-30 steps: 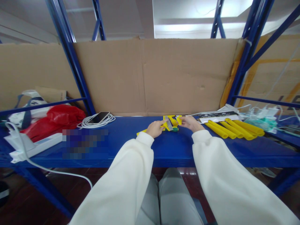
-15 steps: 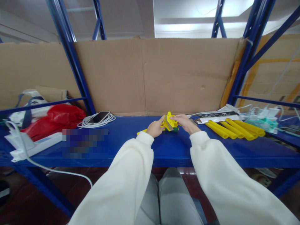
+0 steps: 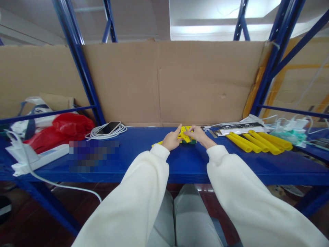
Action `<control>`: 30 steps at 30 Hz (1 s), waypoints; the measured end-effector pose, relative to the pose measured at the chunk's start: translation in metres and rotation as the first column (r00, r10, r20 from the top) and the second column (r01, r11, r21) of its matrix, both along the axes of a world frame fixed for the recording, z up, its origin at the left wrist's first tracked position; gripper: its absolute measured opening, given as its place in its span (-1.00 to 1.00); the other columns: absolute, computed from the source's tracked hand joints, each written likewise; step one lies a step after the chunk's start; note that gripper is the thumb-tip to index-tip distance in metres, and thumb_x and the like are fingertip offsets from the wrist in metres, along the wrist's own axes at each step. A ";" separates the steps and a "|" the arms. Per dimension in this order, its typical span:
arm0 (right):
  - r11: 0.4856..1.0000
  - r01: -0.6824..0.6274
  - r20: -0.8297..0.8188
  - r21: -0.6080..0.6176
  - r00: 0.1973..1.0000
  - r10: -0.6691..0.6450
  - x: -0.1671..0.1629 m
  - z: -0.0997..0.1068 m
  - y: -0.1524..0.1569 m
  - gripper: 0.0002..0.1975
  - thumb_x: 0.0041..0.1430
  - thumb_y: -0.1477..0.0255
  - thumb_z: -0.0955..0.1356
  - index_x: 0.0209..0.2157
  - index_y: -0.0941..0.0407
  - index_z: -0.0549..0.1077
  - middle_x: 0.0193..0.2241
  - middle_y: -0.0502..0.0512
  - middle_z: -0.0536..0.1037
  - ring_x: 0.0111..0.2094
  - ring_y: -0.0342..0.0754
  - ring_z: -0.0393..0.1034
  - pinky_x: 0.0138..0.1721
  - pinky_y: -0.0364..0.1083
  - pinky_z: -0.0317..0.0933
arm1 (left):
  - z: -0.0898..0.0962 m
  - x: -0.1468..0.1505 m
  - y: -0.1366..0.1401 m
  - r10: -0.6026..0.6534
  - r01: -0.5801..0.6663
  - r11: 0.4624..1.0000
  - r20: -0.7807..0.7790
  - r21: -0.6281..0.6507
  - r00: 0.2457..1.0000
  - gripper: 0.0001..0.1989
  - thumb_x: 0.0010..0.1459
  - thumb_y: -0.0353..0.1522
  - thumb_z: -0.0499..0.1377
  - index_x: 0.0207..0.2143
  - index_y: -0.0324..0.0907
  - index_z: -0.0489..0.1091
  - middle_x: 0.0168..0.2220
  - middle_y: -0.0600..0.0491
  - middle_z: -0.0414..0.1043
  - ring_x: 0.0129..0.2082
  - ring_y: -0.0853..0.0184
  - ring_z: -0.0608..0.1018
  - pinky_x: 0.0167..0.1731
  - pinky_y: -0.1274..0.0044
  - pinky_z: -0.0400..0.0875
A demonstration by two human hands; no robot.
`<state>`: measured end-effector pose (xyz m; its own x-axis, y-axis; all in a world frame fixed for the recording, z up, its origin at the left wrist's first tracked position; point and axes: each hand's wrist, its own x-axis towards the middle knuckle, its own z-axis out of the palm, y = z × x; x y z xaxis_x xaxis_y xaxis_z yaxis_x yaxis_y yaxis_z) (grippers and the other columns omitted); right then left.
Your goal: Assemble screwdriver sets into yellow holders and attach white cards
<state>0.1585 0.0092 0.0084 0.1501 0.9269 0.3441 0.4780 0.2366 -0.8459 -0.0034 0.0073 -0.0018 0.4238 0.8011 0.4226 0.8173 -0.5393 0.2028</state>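
My left hand (image 3: 171, 140) is closed around the left side of a yellow plastic piece (image 3: 184, 132), its index finger stretched up along the edge. A grey strip, perhaps a blade, shows on that piece. My right hand (image 3: 197, 134) pinches the piece's right side between thumb and fingers. Beneath it on the blue shelf lies a dark green item (image 3: 193, 141), mostly covered. A yellow stick-like end (image 3: 156, 144) pokes out left of my left hand; the rest of it is hidden.
Several yellow tubes (image 3: 257, 142) and a white-and-black packet (image 3: 236, 129) lie at right. Flat grey pieces (image 3: 212, 133) sit beside my right hand. At left are a phone (image 3: 110, 127) on a coiled white cable, a power strip (image 3: 51, 157) and a red bag (image 3: 69, 128). Cardboard (image 3: 123, 85) stands behind.
My right hand has come down slightly and inward onto the yellow piece. Its raised upper part now lies lower and flatter. My left hand stays in nearly the same place.
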 end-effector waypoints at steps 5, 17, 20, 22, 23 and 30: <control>0.993 0.048 0.099 0.108 0.993 -0.059 0.005 -0.014 0.017 -0.64 -0.15 0.23 0.48 -0.36 0.11 0.34 -0.36 0.02 0.48 -0.30 -0.05 0.40 -0.24 -0.07 0.32 | 0.000 -0.002 -0.001 -0.008 0.008 1.000 0.026 0.011 1.000 -0.23 0.21 -0.38 0.18 0.40 -0.12 -0.08 -0.03 -0.08 0.55 -0.02 0.21 0.57 0.01 0.43 0.38; 0.998 0.048 0.363 0.046 0.930 -0.062 0.002 -0.013 0.013 -0.45 0.29 0.11 0.22 0.10 0.24 0.33 0.11 0.39 0.42 0.13 0.07 0.32 0.12 0.00 0.15 | 0.005 -0.007 -0.006 -0.058 0.052 0.996 0.079 0.068 0.995 -0.35 0.22 -0.44 0.15 0.34 0.02 0.13 0.05 0.03 0.52 0.00 0.23 0.56 0.04 0.46 0.39; 0.999 0.018 0.351 0.035 0.936 -0.030 0.001 -0.016 0.014 -0.49 0.33 0.14 0.20 0.09 0.22 0.34 0.11 0.37 0.44 0.11 0.04 0.35 0.09 -0.03 0.19 | 0.004 -0.007 -0.002 -0.077 0.071 0.995 0.082 0.075 0.994 -0.44 0.22 -0.45 0.14 0.26 0.01 0.27 0.05 0.02 0.52 0.03 0.25 0.54 0.05 0.46 0.37; 0.999 0.019 0.324 0.047 0.946 -0.034 0.001 -0.016 0.017 -0.53 0.35 0.18 0.18 0.08 0.21 0.34 0.10 0.34 0.45 0.10 0.01 0.36 0.08 -0.05 0.20 | 0.004 -0.008 0.000 -0.082 0.076 0.994 0.073 0.073 0.994 -0.51 0.22 -0.46 0.13 0.20 -0.02 0.35 0.03 0.01 0.53 0.02 0.27 0.54 0.06 0.48 0.36; 0.998 0.026 0.303 0.062 0.952 -0.044 0.002 -0.015 0.019 -0.55 0.36 0.21 0.17 0.08 0.21 0.34 0.10 0.33 0.45 0.10 -0.01 0.36 0.08 -0.06 0.19 | 0.004 -0.008 0.001 -0.079 0.074 0.995 0.068 0.072 0.995 -0.52 0.23 -0.46 0.13 0.19 -0.04 0.38 0.02 0.00 0.53 0.00 0.27 0.54 0.05 0.49 0.37; 0.928 0.360 0.321 0.098 0.871 -0.372 0.045 -0.003 0.022 -0.57 0.30 0.52 0.15 0.15 0.27 0.32 0.11 0.38 0.42 0.15 0.08 0.30 0.12 -0.01 0.16 | 0.005 -0.007 0.000 -0.059 0.056 0.996 0.054 0.066 0.997 -0.54 0.24 -0.47 0.11 0.18 -0.06 0.38 -0.05 -0.03 0.56 -0.05 0.26 0.56 0.01 0.50 0.38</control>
